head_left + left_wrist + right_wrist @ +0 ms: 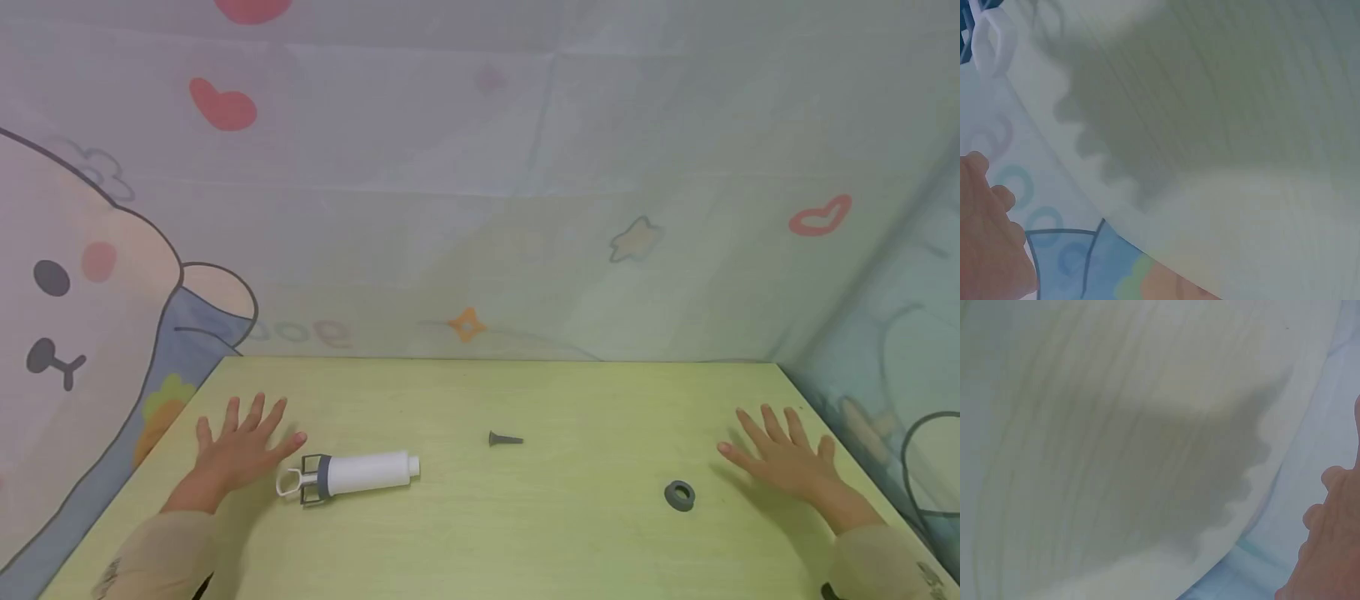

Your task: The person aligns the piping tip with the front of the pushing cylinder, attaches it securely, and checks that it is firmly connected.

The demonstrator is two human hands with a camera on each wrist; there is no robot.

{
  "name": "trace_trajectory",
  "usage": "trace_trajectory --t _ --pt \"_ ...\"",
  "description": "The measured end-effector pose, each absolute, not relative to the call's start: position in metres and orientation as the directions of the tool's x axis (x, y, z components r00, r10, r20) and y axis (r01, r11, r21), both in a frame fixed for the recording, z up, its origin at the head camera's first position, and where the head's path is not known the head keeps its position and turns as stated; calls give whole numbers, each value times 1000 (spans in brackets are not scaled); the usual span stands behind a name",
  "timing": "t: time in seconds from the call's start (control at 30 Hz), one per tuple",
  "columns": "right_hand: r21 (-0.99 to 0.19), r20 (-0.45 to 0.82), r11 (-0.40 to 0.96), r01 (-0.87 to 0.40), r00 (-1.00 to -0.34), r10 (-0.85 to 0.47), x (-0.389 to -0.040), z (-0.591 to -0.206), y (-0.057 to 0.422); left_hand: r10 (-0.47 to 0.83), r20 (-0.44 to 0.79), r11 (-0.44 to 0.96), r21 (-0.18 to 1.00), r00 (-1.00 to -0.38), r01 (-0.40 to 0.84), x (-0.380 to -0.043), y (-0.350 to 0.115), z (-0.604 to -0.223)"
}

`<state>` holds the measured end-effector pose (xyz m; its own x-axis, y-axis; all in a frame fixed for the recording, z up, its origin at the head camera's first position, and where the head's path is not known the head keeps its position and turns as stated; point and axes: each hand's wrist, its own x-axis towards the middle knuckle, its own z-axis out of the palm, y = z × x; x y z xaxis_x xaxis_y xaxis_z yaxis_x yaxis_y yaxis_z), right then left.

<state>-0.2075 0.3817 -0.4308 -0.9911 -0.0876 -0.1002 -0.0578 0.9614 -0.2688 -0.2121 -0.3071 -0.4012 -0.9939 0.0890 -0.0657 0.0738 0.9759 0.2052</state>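
Observation:
My left hand (pixel 238 454) is held over the left side of the table with fingers spread and nothing in them. Just to its right lies a white syringe-like tube (pixel 369 473) with a grey collar (pixel 323 477) and a white ring handle (pixel 279 483) pointing towards the hand. The handle (pixel 1008 39) shows at the top left corner of the left wrist view. On the right side, my right hand (pixel 795 467) also has its fingers spread and holds nothing. Nearest to it is a small dark grey ring-shaped cap (pixel 677 503), to its left.
A small dark grey cone-shaped nozzle (pixel 507 439) lies near the middle of the pale yellow-green table (pixel 540 542). Behind the table hangs a printed cloth (pixel 420 233) with hearts, stars and a cartoon animal. Dark curved lines show at the right edge.

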Motion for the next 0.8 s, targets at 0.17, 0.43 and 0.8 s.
trace_trajectory --t 0.17,0.43,0.8 --pt "-276 -80 958 -82 -991 -108 -212 -428 373 113 -43 978 182 -993 104 -218 -295 -402" --pt "-255 -54 960 -112 -990 -130 -211 -427 360 176 -7 968 185 -984 172 -224 -272 -406" --pt "-253 -4 953 -165 -985 -172 -207 -426 341 287 51 946 142 -957 291 -229 -225 -412"
